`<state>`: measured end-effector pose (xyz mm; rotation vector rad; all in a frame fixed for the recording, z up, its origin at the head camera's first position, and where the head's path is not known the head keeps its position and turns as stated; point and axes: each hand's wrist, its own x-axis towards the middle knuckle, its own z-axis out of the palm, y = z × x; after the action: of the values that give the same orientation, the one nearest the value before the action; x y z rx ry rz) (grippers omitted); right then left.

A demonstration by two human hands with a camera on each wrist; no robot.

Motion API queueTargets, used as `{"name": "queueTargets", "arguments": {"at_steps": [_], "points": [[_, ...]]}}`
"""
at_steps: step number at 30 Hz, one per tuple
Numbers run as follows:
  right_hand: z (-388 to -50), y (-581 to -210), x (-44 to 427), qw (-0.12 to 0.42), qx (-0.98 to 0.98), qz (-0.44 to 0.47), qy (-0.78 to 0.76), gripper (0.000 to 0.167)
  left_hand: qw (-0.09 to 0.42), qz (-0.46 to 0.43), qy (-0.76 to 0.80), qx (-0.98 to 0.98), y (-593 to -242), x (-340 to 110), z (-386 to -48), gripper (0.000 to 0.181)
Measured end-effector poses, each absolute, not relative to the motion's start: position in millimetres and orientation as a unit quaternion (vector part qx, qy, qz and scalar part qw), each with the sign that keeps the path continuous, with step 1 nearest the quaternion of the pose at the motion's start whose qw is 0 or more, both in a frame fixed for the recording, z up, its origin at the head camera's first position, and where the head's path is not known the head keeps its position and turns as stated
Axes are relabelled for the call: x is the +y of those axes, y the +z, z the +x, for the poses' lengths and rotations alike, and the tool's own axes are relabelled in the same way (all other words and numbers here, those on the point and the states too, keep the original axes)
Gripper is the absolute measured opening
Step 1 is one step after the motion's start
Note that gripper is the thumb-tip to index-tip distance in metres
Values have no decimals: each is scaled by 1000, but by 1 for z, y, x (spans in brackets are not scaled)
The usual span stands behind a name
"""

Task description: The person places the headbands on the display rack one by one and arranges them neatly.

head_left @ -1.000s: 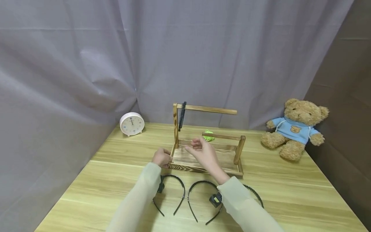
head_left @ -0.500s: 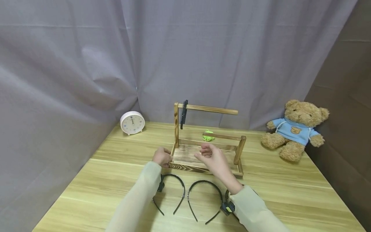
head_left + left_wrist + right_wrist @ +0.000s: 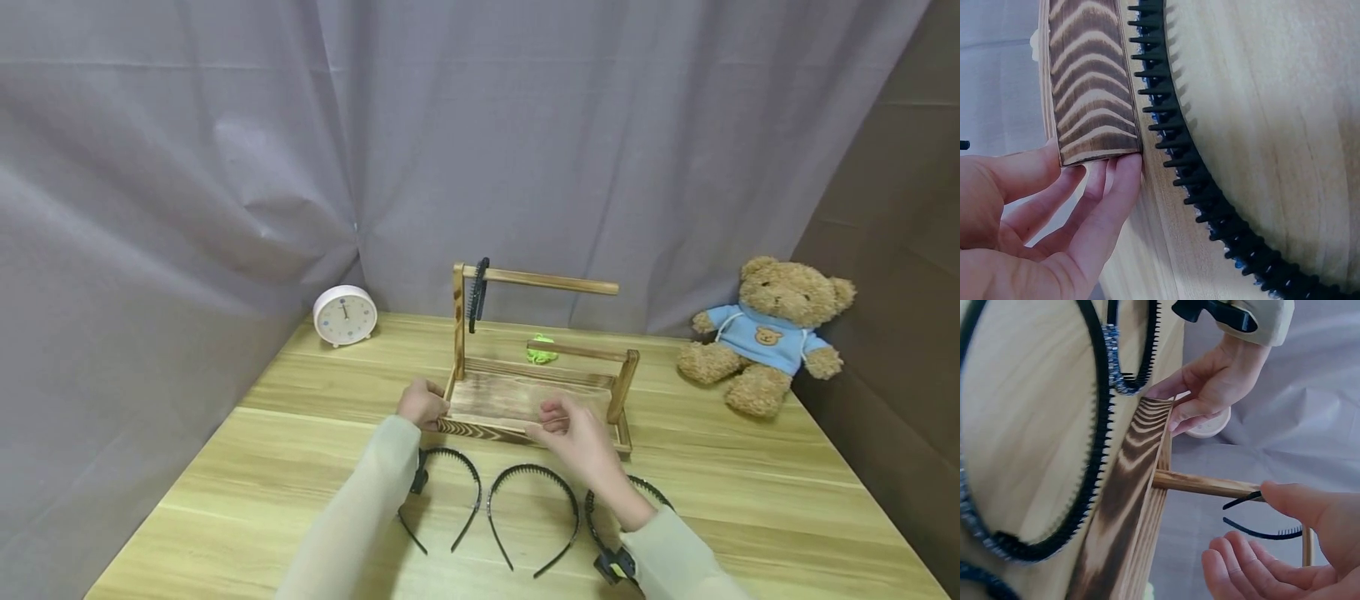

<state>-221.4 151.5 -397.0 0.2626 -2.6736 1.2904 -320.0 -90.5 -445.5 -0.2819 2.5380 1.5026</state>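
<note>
My left hand (image 3: pixel 422 404) holds the left front corner of a wooden rack (image 3: pixel 1094 94), thumb on one side and fingers on the other. My right hand (image 3: pixel 576 433), with loosely bent fingers and nothing in it, hovers over the rack's front edge on the right. From the rack's upper bar (image 3: pixel 555 282) a black toothed headband (image 3: pixel 477 296) hangs near the left post. Three more headbands lie on the table before the rack: one on the left (image 3: pixel 477 492), one in the middle (image 3: pixel 534 468), and one on the right (image 3: pixel 652 486), partly hidden by my right arm.
A white clock (image 3: pixel 345 315) stands at the back left. Bright green stuff (image 3: pixel 542 353) lies behind the rack's lower bar (image 3: pixel 581 350). A teddy bear (image 3: pixel 765 333) in a blue hoodie sits at the right. Grey curtain (image 3: pixel 480 150) closes off the back.
My right hand has moved to the right and toward me, away from the hanging headband. My left hand has stayed on the rack's corner.
</note>
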Motion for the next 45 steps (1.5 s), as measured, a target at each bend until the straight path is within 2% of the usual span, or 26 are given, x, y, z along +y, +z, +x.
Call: {"name": "queueTargets", "arguments": {"at_steps": [8, 15, 20, 36, 42, 45], "points": [[-208, -407, 173, 45, -917, 46, 394, 41, 100, -98, 503, 853, -444, -91, -322, 32], [-201, -412, 193, 12, -921, 32, 387, 49, 102, -102, 511, 847, -442, -92, -322, 33], [-198, -416, 210, -9, -926, 14, 378, 47, 101, -98, 512, 848, -441, -91, -321, 33], [-185, -417, 266, -50, -940, -22, 338, 57, 103, -98, 520, 842, -443, -93, -321, 34], [-186, -419, 290, -115, -943, -46, 309, 62, 106, -99, 519, 842, -444, -93, -321, 33], [-185, -422, 303, -147, -943, -45, 294, 59, 108, -99, 522, 840, -444, -93, -321, 33]]}}
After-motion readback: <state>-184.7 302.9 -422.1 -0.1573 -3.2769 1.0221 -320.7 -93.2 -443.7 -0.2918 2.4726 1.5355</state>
